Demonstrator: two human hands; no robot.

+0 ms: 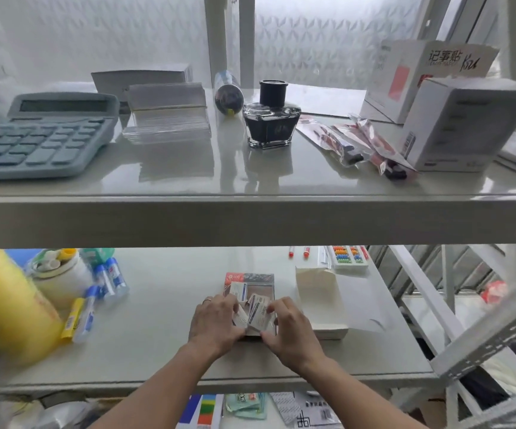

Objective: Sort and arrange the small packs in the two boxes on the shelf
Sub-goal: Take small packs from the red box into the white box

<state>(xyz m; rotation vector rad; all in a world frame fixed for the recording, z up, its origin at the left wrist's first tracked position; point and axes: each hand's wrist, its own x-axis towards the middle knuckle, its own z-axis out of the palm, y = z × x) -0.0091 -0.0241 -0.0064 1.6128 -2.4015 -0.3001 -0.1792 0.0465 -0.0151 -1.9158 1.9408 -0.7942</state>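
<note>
Left hand (216, 320), right hand (290, 329) pinch small packs (258, 311) mid-shelf; white box (318, 292) just right.

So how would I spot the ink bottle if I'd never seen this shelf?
Look at the upper grey shelf, near its middle, between the stack of clear plastic sleeves and the red pens in plastic wrappers. The squat glass bottle of dark ink stands upright there, the only thing with a round black cap.
</note>
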